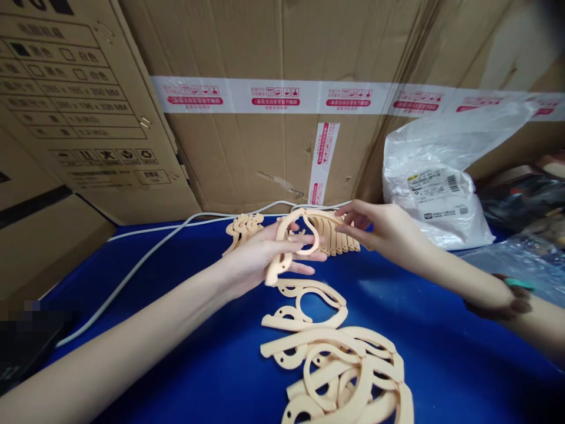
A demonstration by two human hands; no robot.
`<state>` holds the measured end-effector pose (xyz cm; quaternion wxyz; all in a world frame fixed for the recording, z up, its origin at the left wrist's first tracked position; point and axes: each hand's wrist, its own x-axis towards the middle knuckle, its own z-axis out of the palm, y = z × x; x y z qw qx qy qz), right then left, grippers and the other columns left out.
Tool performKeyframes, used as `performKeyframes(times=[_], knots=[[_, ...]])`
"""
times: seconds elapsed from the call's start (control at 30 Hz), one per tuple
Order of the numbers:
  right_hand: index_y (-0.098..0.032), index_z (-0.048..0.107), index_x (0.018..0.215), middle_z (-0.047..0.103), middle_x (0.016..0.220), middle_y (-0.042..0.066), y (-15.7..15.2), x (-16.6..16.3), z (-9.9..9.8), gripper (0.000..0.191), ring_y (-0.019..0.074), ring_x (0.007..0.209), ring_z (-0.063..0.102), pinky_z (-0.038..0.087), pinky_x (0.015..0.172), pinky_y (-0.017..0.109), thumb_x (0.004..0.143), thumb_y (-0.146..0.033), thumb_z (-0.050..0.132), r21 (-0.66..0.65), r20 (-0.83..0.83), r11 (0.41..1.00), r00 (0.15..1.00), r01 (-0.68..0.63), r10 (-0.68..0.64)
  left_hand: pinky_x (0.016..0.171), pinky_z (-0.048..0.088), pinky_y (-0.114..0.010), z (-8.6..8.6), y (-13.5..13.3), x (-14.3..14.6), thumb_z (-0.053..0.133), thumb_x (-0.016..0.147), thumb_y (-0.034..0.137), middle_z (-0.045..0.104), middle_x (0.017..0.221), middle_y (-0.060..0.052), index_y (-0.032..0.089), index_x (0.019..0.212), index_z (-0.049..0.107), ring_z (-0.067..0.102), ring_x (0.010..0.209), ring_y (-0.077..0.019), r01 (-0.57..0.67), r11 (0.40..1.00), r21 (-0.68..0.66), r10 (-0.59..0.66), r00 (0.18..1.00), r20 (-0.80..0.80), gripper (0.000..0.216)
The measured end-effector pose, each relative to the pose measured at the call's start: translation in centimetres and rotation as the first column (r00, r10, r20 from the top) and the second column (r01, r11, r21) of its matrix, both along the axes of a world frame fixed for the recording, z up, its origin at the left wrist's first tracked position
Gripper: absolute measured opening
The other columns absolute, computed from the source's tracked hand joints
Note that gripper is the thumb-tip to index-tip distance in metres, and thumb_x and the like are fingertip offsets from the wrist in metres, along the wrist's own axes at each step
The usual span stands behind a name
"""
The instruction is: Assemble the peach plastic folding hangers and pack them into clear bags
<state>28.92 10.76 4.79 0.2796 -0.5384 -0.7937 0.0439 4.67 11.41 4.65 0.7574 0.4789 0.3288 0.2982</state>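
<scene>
A beige plastic folding hanger [288,227] is held up over the blue table between both hands. My left hand [265,247] grips it near its lower, curved end, with several fingers stretched out behind it. The thumb and fingertips of my right hand [364,224] pinch the far end of its arm. Just beyond them lies a row of loose hanger arms [333,235], partly covered by the held hanger and my hands. Curled beige pieces [242,227] lie behind my left wrist. Nearer to me is a single folded hanger [315,300], and below it a heap of folded hangers [353,365].
Large cardboard boxes [265,47] wall off the back of the blue table [198,341]. A white cable [128,280] runs along the left and rear. White plastic bags [436,188] stand at the right, beside clear plastic wrap [525,259]. A dark object [30,347] sits at the left edge.
</scene>
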Motion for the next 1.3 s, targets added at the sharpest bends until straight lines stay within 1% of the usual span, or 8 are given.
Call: performKeyframes(times=[0.1, 0.3, 0.4, 0.63, 0.77, 0.9, 1.1, 1.3], knots=[[-0.016, 0.062, 0.114, 0.075, 0.083, 0.008, -0.4, -1.2, -0.4, 0.03, 0.021, 0.067, 0.068, 0.04, 0.055, 0.03, 0.097, -0.036, 0.047, 0.12, 0.332, 0.993, 0.942, 0.003, -0.043, 0.051, 0.053, -0.016, -0.3, 0.2, 0.4, 0.054, 0.087, 0.004, 0.069, 0.107, -0.012, 0.016, 0.107, 0.049, 0.069, 0.079, -0.0148, 0.098, 0.992, -0.081, -0.094, 0.994, 0.047, 0.024], [-0.016, 0.061, 0.115, 0.076, 0.081, 0.009, 0.0, -1.7, -0.5, 0.029, 0.02, 0.064, 0.068, 0.037, 0.052, 0.027, 0.1, -0.027, 0.039, 0.195, 0.505, 0.974, 0.863, -0.114, 0.0, 0.028, 0.036, -0.012, -0.7, 0.7, 0.7, 0.046, 0.086, 0.01, 0.056, 0.082, -0.002, 0.015, 0.11, 0.057, 0.048, 0.046, -0.006, 0.332, 0.902, -0.275, -0.303, 0.942, 0.143, 0.027], [-0.014, 0.061, 0.112, 0.072, 0.067, 0.006, 0.2, -1.3, -0.3, 0.03, 0.0176, 0.052, 0.063, 0.033, 0.047, 0.027, 0.101, -0.025, 0.036, 0.186, 0.547, 0.972, 0.837, -0.146, 0.021, 0.029, 0.038, -0.012, -0.8, 0.7, 0.7, 0.047, 0.082, 0.005, 0.051, 0.083, -0.001, 0.014, 0.106, 0.059, 0.048, 0.048, -0.0057, 0.363, 0.889, -0.28, -0.34, 0.932, 0.128, 0.028], [-0.012, 0.059, 0.111, 0.071, 0.072, 0.008, -0.2, -1.3, -0.5, 0.033, 0.0167, 0.055, 0.061, 0.034, 0.049, 0.026, 0.102, -0.029, 0.033, 0.275, 0.453, 0.932, 0.887, -0.235, 0.09, 0.022, 0.024, -0.01, 0.0, 1.2, 0.8, 0.042, 0.089, 0.023, 0.046, 0.078, 0.0, 0.014, 0.093, 0.056, 0.034, 0.042, -0.0041, 0.395, 0.866, -0.306, -0.349, 0.917, 0.194, 0.017], [-0.013, 0.061, 0.11, 0.069, 0.07, 0.007, 0.7, -1.7, -0.6, 0.037, 0.016, 0.055, 0.059, 0.036, 0.051, 0.026, 0.1, -0.031, 0.031, -0.01, 0.339, 0.991, 0.932, -0.133, 0.128, 0.026, 0.021, -0.012, -0.5, 0.9, 1.3, 0.046, 0.087, 0.025, 0.047, 0.075, 0.002, 0.018, 0.092, 0.051, 0.03, 0.04, -0.0034, 0.236, 0.968, -0.078, -0.246, 0.956, -0.159, 0.01], [-0.015, 0.064, 0.102, 0.066, 0.065, 0.002, 3.2, -0.8, -0.9, 0.048, 0.015, 0.057, 0.06, 0.044, 0.056, 0.025, 0.102, -0.038, 0.022, -0.255, 0.145, 0.967, 0.989, 0.015, 0.023, 0.027, 0.019, -0.014, -1.7, 0.9, 1.7, 0.056, 0.079, 0.018, 0.05, 0.07, 0.004, 0.021, 0.091, 0.047, 0.035, 0.038, -0.0044, 0.089, 0.988, 0.127, -0.036, 0.927, -0.372, 0.015], [-0.01, 0.065, 0.099, 0.072, 0.096, 0.02, 6.7, 0.1, -2.5, 0.029, 0.0288, 0.093, 0.068, 0.046, 0.074, 0.033, 0.096, -0.025, 0.04, -0.175, 0.279, 0.942, 0.932, 0.286, -0.231, 0.06, 0.049, -0.02, -2.0, 3.5, 2.7, 0.054, 0.08, 0.015, 0.063, 0.101, -0.007, 0.018, 0.09, 0.053, 0.059, 0.085, -0.0156, -0.07, 0.924, 0.377, 0.218, 0.904, -0.368, 0.011], [-0.007, 0.058, 0.112, 0.071, 0.099, 0.025, 6.6, -1.8, -3.4, 0.035, 0.0323, 0.096, 0.068, 0.046, 0.074, 0.035, 0.098, -0.031, 0.039, -0.128, 0.38, 0.924, 0.879, 0.359, -0.289, 0.079, 0.05, -0.029, -2.7, 5.5, 4.6, 0.053, 0.083, 0.017, 0.064, 0.109, -0.013, 0.015, 0.094, 0.057, 0.062, 0.098, -0.0207, -0.046, 0.92, 0.39, 0.2, 0.909, -0.365, 0.012]])
